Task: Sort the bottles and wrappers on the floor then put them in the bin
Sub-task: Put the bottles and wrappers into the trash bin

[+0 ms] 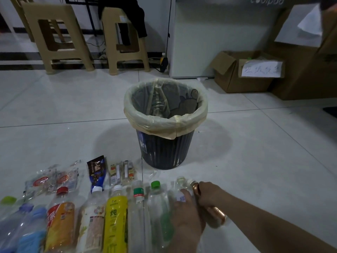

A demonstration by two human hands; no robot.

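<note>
Several plastic bottles lie side by side in a row on the floor at the bottom left, among them a yellow-labelled bottle (pixel 116 214), an orange-labelled bottle (pixel 61 221) and a green-capped clear bottle (pixel 156 201). Behind them lie wrappers: a dark blue wrapper (pixel 96 172), clear wrappers (pixel 52 179) and small packets (pixel 122 171). A dark bin (pixel 164 152) with a yellowish liner stands beyond the row. My left hand (pixel 187 214) rests on a clear bottle (pixel 179 185) at the row's right end. My right hand (pixel 209 196) grips a copper-coloured bottle (pixel 218 212) beside it.
Two beige plastic stools (pixel 60 39) stand at the back left by the wall. A white cabinet (pixel 209 42) and open cardboard boxes (pixel 242 73) stand at the back right. Pale tiled floor surrounds the bin.
</note>
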